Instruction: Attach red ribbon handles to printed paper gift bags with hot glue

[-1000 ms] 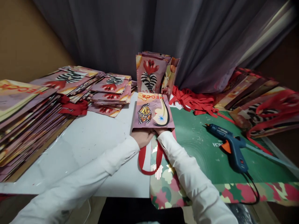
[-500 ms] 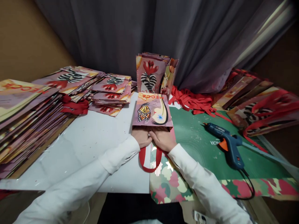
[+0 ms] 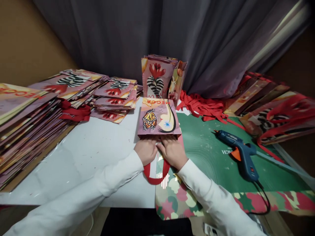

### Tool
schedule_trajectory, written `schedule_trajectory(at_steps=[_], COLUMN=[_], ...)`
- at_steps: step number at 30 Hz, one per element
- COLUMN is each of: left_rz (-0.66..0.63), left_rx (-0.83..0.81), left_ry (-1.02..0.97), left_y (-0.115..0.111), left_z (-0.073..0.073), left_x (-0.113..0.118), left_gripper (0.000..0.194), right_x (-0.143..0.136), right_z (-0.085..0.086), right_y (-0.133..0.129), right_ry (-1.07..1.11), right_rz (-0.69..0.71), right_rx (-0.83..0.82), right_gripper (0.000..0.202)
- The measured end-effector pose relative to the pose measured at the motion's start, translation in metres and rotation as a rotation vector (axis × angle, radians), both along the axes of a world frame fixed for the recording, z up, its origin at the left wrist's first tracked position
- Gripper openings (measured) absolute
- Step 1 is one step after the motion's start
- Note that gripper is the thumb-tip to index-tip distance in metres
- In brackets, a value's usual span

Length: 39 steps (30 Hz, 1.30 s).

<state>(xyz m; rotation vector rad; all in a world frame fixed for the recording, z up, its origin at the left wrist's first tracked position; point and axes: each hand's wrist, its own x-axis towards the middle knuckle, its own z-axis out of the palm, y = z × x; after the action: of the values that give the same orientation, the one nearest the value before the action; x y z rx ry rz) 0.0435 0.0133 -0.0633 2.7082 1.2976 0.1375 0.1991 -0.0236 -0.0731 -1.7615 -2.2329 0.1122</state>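
Pressing down on the near edge of a flat paper bag [image 3: 158, 118], the left hand [image 3: 145, 150] and right hand [image 3: 173, 151] lie side by side at the middle of the desk [image 3: 93, 154], fingers curled onto the bag's opening; each grip bears on the bag rather than closing round it. The bag, printed with a butterfly, straddles the white desk surface and a green mat [image 3: 214, 157]. Its red handle [image 3: 155, 172] loops out toward the near edge, below the hands. White sleeves cover both arms. To the right, on the mat, a blue glue gun [image 3: 240, 152] lies on its side, well apart from the hands, its black cord trailing to the near right. Beyond the bag, more bags stand upright [image 3: 159, 77] against a grey curtain [image 3: 172, 36], with red ribbons [image 3: 204, 106] heaped just right of them. Flat bags sit in stacks at the far left [image 3: 31, 111], and others with handles lie at the far right [image 3: 278, 111].
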Motion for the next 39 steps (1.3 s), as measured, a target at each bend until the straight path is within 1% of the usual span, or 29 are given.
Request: schedule_trajectory(at_steps=[3, 7, 12, 15, 18, 20, 23, 25, 27, 30, 32, 33, 35, 37, 39], left_rz=[0.028, 0.077, 0.098, 0.087, 0.076, 0.067, 0.048, 0.037, 0.025, -0.002, -0.036, -0.066, -0.143, -0.208, -0.252], left_rx=[0.000, 0.023, 0.020, 0.007, -0.002, 0.000, 0.007, 0.014, 0.034, 0.144, 0.271, 0.344, 0.505, 0.653, 0.757], left_ry=[0.038, 0.073, 0.123, 0.144, 0.161, 0.166, 0.163, 0.152, 0.138, 0.144, 0.133, 0.101, -0.010, -0.136, -0.226], left_y=[0.001, 0.001, 0.001, 0.002, 0.005, 0.008, 0.012, 0.015, 0.018, 0.022, 0.025, 0.026, 0.027, 0.026, 0.023], left_z=[-0.001, -0.002, 0.008, 0.014, 0.017, 0.017, 0.016, 0.016, 0.015, 0.012, 0.011, 0.011, 0.015, 0.022, 0.032], left_x=[0.000, -0.006, -0.015, -0.018, -0.023, -0.027, -0.030, -0.031, -0.032, -0.035, -0.038, -0.040, -0.042, -0.044, -0.044], left_gripper=[0.042, 0.044, 0.044, 0.043, 0.044, 0.039, 0.032, 0.035, 0.039, 0.038, 0.028, 0.023, 0.020, 0.021, 0.023], right_x=[0.007, 0.011, 0.006, 0.004, 0.004, 0.005, 0.007, 0.009, 0.011, 0.016, 0.019, 0.021, 0.023, 0.023, 0.023], right_z=[0.001, 0.008, 0.013, 0.013, 0.014, 0.015, 0.018, 0.021, 0.023, 0.024, 0.023, 0.022, 0.023, 0.024, 0.026], right_y=[-0.007, -0.013, -0.012, -0.012, -0.013, -0.012, -0.012, -0.013, -0.013, -0.014, -0.015, -0.015, -0.016, -0.015, -0.014], right_ry=[-0.036, -0.077, -0.140, -0.182, -0.197, -0.207, -0.217, -0.222, -0.238, -0.247, -0.236, -0.230, -0.233, -0.252, -0.253], right_rz=[-0.049, -0.102, -0.142, -0.166, -0.179, -0.181, -0.149, -0.127, -0.113, -0.056, -0.011, 0.003, 0.018, 0.025, 0.024], right_rx=[-0.016, -0.057, -0.054, -0.070, -0.079, -0.087, -0.098, -0.101, -0.107, -0.109, -0.065, -0.016, 0.122, 0.275, 0.412], right_gripper=[0.050, 0.041, 0.034, 0.034, 0.035, 0.032, 0.022, 0.020, 0.025, 0.034, 0.036, 0.035, 0.034, 0.034, 0.032])
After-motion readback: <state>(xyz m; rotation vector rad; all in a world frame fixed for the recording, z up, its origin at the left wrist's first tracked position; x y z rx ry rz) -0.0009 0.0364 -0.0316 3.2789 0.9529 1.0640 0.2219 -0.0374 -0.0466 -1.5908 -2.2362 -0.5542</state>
